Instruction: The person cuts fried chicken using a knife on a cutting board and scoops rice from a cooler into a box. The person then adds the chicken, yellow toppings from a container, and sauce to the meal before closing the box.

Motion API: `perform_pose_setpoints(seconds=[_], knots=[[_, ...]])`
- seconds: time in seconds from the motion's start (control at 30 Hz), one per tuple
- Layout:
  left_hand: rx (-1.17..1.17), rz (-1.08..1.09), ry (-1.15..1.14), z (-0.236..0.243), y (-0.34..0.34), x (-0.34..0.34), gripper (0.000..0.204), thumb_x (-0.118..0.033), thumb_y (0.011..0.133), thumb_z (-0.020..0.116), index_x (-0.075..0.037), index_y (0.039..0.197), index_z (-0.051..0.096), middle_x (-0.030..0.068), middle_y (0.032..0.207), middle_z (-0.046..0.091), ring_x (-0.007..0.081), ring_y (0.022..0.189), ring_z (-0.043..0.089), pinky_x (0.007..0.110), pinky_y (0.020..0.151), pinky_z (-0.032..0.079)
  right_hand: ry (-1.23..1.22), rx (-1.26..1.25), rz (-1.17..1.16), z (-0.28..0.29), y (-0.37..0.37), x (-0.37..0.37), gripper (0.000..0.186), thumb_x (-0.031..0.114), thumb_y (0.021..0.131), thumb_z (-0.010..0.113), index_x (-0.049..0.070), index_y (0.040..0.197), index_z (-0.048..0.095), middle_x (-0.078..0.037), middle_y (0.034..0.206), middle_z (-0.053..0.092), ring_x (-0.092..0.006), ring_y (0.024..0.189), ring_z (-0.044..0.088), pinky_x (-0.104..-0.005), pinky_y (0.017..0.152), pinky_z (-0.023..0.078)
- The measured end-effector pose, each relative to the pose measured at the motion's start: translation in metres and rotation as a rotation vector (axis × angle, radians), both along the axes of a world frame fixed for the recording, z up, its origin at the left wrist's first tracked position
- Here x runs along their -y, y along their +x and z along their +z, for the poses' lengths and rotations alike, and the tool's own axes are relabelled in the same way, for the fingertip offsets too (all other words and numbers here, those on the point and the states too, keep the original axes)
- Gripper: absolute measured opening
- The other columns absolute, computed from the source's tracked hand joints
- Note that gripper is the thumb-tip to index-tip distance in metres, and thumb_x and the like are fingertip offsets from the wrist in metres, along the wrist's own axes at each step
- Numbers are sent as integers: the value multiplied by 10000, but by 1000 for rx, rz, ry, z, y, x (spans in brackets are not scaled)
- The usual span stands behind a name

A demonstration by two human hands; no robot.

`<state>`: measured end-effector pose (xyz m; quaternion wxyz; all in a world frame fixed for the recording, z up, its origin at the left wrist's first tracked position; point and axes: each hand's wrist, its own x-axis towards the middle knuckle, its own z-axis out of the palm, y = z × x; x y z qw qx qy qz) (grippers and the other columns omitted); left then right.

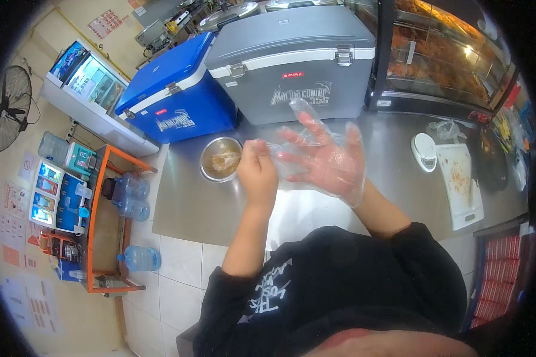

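Observation:
A clear, thin plastic glove (358, 191) covers my right hand (329, 159), whose fingers are spread wide above the steel counter. My bare left hand (258, 172) is closed, with thumb and fingers pinching a stretched bit of the glove near the right hand's fingertips. Just left of my left hand stands a round metal bowl (203, 167) with something light brown inside, too small to name. Below both hands lies a bright white flat patch (304, 214); whether it is a sheet or a board I cannot tell.
A grey cooler box (292, 65) and a blue one (178, 95) line the counter's (184, 205) back. At right are a white scale (424, 152), a white cutting board (458, 178) with crumbs and a glass-fronted food warmer (435, 65). An orange-framed shelf (125, 250) stands left.

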<state>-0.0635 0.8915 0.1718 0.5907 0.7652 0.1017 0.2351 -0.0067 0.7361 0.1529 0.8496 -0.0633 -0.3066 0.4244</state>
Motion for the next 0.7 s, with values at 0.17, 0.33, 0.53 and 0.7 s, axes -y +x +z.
perform_pose_setpoints(seconds=[0.17,0.33,0.53,0.7], knots=[[429,435,616,-14,6,6,321,-331,767,672,-48,827,534,67,725,540,260,675,519,389,665,392,17,-121,-145,-5,12,2,882,714,729,489,397,1421,43,-29,1507,29,-338,1310,232,-620,973,260],[211,-271,1040,-30,-3,68,289,-297,678,698,-84,739,513,74,700,553,255,675,562,392,617,396,-93,-86,-199,-47,48,-19,772,646,788,474,371,1420,126,-48,1484,121,-324,1295,274,-622,995,246],[440,-490,1125,-51,16,77,123,-93,670,573,-79,663,450,64,581,528,241,540,559,348,541,419,-298,-88,-394,-46,59,-8,788,574,786,544,374,1419,119,-69,1465,133,-310,1313,236,-630,972,271],[433,-640,1146,-61,26,88,125,-124,652,572,-76,675,459,66,596,539,232,552,563,349,558,428,-64,-128,-171,-47,55,-7,785,535,800,558,352,1424,119,-102,1470,127,-325,1315,239,-605,936,346]])
